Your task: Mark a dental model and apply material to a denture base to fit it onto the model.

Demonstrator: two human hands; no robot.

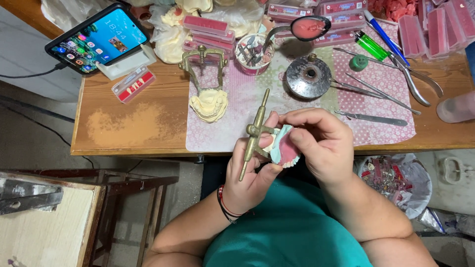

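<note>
both hands (292, 148) gripping brass articulator (255, 136) with denture model (284, 148), cluttered wooden table (128, 123), phone (96, 35)

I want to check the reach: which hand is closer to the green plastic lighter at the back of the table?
Right. The right hand is below the green plastic lighter, slightly left of it; the left hand is lower and farther left.

Denture model (284, 148) partly behind right hand (321, 143)
</note>
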